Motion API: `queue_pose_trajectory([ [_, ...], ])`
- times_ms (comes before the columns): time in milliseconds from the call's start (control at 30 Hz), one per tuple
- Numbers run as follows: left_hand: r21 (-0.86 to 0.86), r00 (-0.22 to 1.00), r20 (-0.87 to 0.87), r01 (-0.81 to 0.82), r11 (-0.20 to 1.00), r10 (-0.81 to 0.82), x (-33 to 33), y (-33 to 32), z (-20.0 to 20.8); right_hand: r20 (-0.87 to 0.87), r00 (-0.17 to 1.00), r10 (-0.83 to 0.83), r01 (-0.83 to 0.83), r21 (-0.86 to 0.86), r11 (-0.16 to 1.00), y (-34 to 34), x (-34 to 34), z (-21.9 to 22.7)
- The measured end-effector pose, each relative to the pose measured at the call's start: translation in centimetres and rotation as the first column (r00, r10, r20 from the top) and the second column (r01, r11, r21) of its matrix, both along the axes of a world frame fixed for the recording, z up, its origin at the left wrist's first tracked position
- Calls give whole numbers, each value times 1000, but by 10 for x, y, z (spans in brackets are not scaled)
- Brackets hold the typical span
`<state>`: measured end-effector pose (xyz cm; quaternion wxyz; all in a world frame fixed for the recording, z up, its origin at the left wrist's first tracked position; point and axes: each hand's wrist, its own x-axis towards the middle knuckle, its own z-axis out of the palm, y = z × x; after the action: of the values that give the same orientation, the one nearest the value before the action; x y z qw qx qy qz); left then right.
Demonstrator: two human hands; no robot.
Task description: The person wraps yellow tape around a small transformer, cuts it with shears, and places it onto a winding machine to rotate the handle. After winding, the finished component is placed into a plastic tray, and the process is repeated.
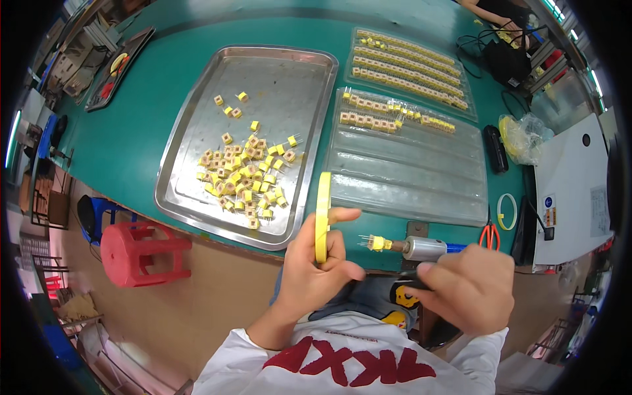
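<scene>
Bright, even indoor lt.; fisheye warp.
Tubes (12,138) at L & R rims; glare on steel tray (280,76) & clear tray (408,174); R hand (471,289) a bit blurred; edges bent, corners blk.

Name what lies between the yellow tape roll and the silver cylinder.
In the head view: fingers of the left hand, then a yellow pin-legged bobbin on a brown shaft.

Left hand (308,266) holds tape (322,227); tray (263,72) beyond

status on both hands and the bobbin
Left hand holding tape roll. Right hand gripping dark tool. Bobbin on spindle tip, apart from tape roll. No obstruction visible.
</scene>
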<state>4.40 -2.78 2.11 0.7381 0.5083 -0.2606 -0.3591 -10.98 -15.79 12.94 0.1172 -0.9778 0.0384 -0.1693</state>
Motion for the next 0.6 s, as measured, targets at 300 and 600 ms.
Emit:
queue_pose_trajectory([
  [300, 49, 862, 504, -87, 995, 50, 4, -14, -2, 127, 929, -349, 297, 311, 903, -79, 40, -24],
  [600, -138, 784, 349, -499, 855, 514, 52, 16, -6, 40, 964, -264, 256, 138, 957, -141, 70, -92],
])
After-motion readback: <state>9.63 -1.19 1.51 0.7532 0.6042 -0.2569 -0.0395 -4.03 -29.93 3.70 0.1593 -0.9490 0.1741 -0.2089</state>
